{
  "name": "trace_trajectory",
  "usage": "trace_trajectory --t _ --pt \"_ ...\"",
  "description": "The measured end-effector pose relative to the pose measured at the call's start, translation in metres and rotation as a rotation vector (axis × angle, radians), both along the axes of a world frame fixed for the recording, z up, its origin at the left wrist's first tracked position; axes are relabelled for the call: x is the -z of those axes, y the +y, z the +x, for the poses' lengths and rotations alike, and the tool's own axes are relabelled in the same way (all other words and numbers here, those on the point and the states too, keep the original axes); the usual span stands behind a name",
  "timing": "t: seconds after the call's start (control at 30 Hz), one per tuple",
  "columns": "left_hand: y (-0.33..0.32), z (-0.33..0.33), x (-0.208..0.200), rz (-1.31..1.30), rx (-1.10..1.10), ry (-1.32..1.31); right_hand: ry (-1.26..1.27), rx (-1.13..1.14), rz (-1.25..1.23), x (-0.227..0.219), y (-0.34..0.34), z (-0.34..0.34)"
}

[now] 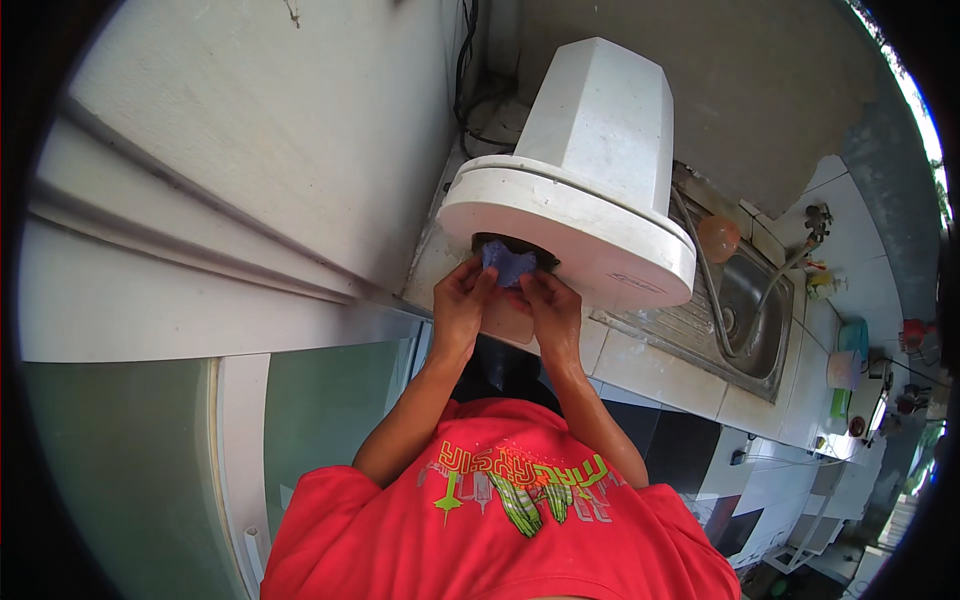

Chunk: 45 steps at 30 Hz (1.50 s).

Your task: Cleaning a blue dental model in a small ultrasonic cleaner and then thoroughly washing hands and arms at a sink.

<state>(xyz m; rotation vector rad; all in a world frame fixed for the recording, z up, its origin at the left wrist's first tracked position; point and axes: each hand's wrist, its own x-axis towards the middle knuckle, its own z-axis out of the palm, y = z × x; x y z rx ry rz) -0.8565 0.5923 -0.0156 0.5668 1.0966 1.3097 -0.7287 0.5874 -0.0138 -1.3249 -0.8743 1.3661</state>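
Note:
Between my two hands is a crumpled, purplish-blue cloth-like piece (509, 263). My left hand (461, 300) pinches its left side between thumb and fingers. On its right lower side, my right hand (552, 303) grips it with the fingertips. I hold it up right at a dark round opening (545, 257) in the front face of a white appliance (575, 225). The piece covers part of that opening, so whether it reaches inside is hidden. The appliance has a wide rounded body with a tall faceted white housing (610, 105) rising behind it.
To the right, a steel sink (765, 310) is set in a white tiled counter (660, 375), with an orange bowl (717, 238) and a tap (817, 222) near it. Black cables (467, 80) hang behind the appliance. A white wall (270, 130) stands close on the left.

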Motion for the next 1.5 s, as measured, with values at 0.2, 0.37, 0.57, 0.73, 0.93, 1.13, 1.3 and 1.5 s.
trace_trajectory --t 0.2,0.37,0.57,0.73,0.93,1.13,1.3,1.5 --pt "0.004 -0.002 -0.003 -0.004 0.005 0.0 -0.031 0.015 0.0 -0.002 0.002 -0.005" --pt "0.005 -0.001 -0.007 -0.01 -0.004 -0.005 -0.033 0.03 -0.007 0.001 0.005 -0.006" --pt "0.006 0.0 -0.011 0.001 -0.008 -0.033 -0.025 0.086 0.025 -0.004 0.005 -0.01" --pt "0.005 -0.001 -0.01 -0.004 -0.018 -0.029 -0.054 0.046 0.006 -0.004 0.004 -0.009" --pt "0.004 -0.001 -0.01 0.008 -0.034 -0.05 -0.035 0.105 0.044 0.0 0.004 -0.012" --pt "-0.002 -0.006 0.007 0.017 -0.002 -0.045 -0.004 0.144 0.035 0.009 0.0 -0.009" --pt "-0.017 -0.024 0.009 0.128 0.063 0.207 -0.135 0.001 0.089 -0.002 -0.03 0.011" --pt "-0.02 -0.017 -0.009 0.264 0.182 0.617 -0.353 -0.137 0.102 -0.006 -0.072 0.081"
